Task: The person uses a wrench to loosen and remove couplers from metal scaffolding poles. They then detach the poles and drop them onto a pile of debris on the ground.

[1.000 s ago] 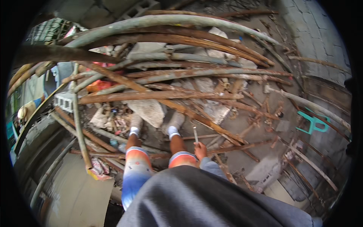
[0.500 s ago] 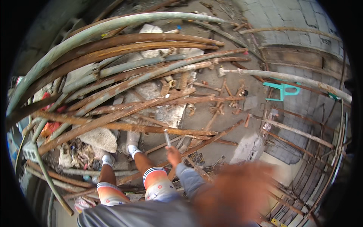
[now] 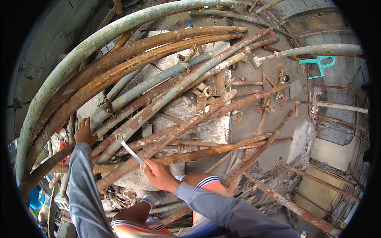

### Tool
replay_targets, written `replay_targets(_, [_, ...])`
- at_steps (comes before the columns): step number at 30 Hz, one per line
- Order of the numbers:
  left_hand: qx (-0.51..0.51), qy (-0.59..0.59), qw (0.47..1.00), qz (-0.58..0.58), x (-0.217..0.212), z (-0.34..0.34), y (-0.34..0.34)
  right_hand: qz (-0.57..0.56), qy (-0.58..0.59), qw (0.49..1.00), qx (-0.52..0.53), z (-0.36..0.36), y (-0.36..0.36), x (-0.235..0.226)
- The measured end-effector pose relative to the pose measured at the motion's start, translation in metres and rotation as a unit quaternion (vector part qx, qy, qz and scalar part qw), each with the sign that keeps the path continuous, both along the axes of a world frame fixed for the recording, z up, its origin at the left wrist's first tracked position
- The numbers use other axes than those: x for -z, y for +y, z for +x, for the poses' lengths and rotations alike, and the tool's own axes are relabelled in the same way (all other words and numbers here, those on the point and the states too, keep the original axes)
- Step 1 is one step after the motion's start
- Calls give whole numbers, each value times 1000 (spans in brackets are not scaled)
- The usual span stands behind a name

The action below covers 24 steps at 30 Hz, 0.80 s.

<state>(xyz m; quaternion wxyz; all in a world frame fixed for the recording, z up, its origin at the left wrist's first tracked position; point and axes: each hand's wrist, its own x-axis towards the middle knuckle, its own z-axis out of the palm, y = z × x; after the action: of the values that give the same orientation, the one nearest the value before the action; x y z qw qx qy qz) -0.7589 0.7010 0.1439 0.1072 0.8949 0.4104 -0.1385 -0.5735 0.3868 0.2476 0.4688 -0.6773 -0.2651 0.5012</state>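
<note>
Up-left from right hand (image 3: 158,174) grip, wrench (image 3: 131,151).

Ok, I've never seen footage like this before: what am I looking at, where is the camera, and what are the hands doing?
This is one wide fisheye camera worn on a person's head, looking down, so straight pipes look curved toward the rim. There is no machine, only two bare hands in grey sleeves. The right hand holds a slim metal wrench, its ring end pointing up toward the pipes. The left hand rests on a rusty pipe at the left. In front lies a tangled stack of rusty scaffold pipes, some with clamps on them, over a concrete floor. Below are the person's knees in striped shorts. A teal plastic stool lies at the far right.
</note>
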Motion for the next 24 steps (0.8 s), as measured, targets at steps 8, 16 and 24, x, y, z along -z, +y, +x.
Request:
replay_targets(8, [1, 33, 999, -20, 50, 30, 38, 23, -126, 983, -130, 29, 23, -42])
replay_targets(16, [39, 17, 999, -26, 12, 21, 26, 88, -204, 950, -221, 3, 25, -46])
replay_targets(24, [117, 131, 984, -9, -173, 56, -45, 128, -279, 917, -256, 14, -2, -47])
